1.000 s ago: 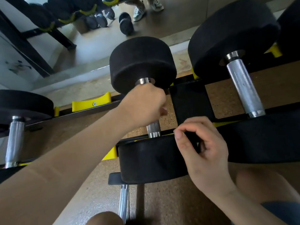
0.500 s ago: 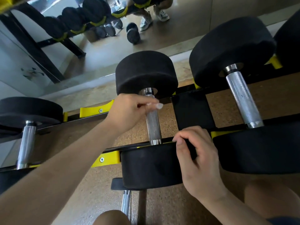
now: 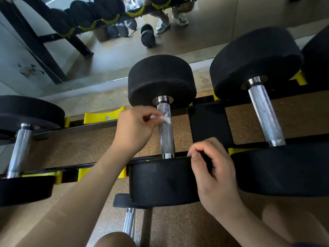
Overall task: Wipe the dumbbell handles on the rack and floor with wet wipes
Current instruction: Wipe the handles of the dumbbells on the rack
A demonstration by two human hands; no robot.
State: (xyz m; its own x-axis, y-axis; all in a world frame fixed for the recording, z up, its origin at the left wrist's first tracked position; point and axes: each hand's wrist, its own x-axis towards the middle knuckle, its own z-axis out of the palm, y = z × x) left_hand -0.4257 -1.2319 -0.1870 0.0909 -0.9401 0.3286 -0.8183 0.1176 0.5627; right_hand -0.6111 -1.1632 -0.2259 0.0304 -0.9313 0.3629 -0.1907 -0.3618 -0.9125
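Head cam: I see the middle dumbbell (image 3: 162,81) on the rack (image 3: 106,124), long axis running straight away from the camera, handle (image 3: 167,139) near-vertical in frame. Left hand (image 3: 132,132) pinches a small white wet wipe (image 3: 164,118) against the handle's far end. Right hand (image 3: 213,168) is curled, gripping the near head (image 3: 160,180) by its rim.

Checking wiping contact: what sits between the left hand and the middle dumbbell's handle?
A small white wipe, pinched by the left hand against the handle; head view shows it.
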